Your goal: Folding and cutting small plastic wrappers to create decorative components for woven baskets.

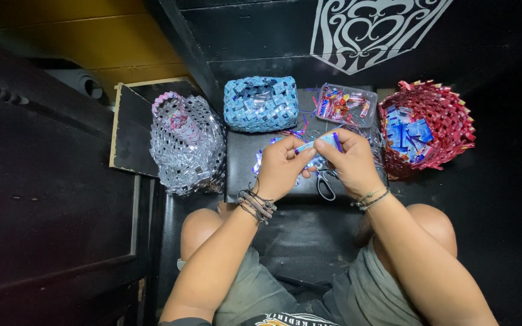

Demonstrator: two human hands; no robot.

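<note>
Hands are meeting over the middle of the dark work surface (pixel 243 175), and I'm watching them work a blue folded wrapper strip (pixel 320 143) held between them. I'm judging the weaving here as well along: a finished-looking silver woven bag (pixel 185 145) is sitting to the left, a blue woven pouch (pixel 261 104) is resting just behind the hands, and a red woven basket (pixel 448 115) on the right is already holding a pile of blue folded pieces (pixel 409 136). I'm reading the strip in hand as one more link being folded, with plenty of raw stock left, since a clear plastic tray (pixel 345 104) of loose colourful wrappers is standing between the pouch and the basket, and shiny scraps are lying scattered under the fingers. Scissors (pixel 326 181) are lying on the surface just below the hands, untouched. The left hand (pixel 282 166) is coming in from below with the wrist cocked, bracelets stacked on it, thumb and forefinger pinching the strip's near end. The right hand (pixel 351 160) is arching over from the other side, fingers curled and closed on the far end of the same strip, so both are gripping it, holding it just above the surface. Forearms are angling inward from the knees.
</note>
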